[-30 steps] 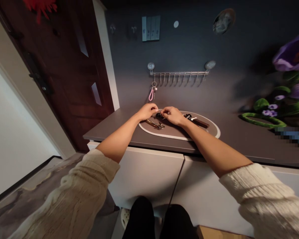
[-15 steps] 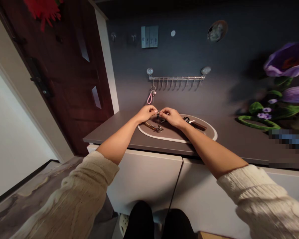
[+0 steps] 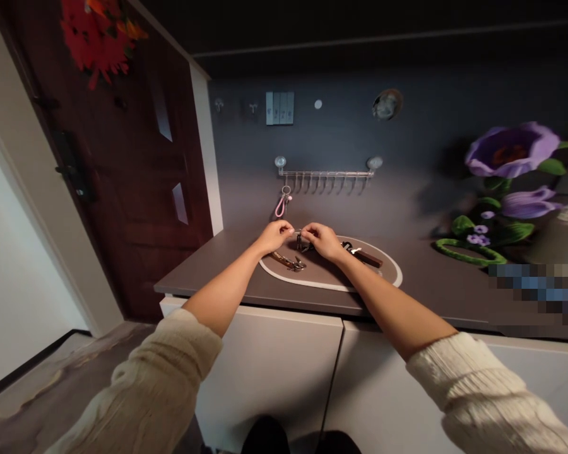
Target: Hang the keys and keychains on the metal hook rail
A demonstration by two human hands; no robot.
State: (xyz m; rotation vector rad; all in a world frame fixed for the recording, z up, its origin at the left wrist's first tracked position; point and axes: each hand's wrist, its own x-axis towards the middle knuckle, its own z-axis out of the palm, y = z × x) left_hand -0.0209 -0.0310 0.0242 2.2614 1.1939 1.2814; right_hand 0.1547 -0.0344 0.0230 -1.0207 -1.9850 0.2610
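Over an oval brown mat (image 3: 331, 279) with a pale rim, my left hand (image 3: 274, 237) and my right hand (image 3: 324, 241) face each other, fingertips pinched. Between them is a small key ring, with dark keys (image 3: 299, 242) hanging below it; the ring is too small to see clearly. Beneath my left hand lies a keychain (image 3: 288, 261) with a patterned brown strap and metal parts. To the right of my right hand, a dark brown bar-shaped key holder (image 3: 368, 258) rests on the mat, next to black and white pieces.
A clear hook rack (image 3: 329, 174) is fixed to the wall behind, with a pink-looped keychain (image 3: 280, 205) on its left end. Purple artificial flowers (image 3: 511, 154) stand right on the dark countertop (image 3: 208, 265). A dark red door (image 3: 142, 221) is at the left.
The camera view has tilted upward, so the counter and hands sit lower in the picture. Both hands remain pinched together at the ring above the mat.
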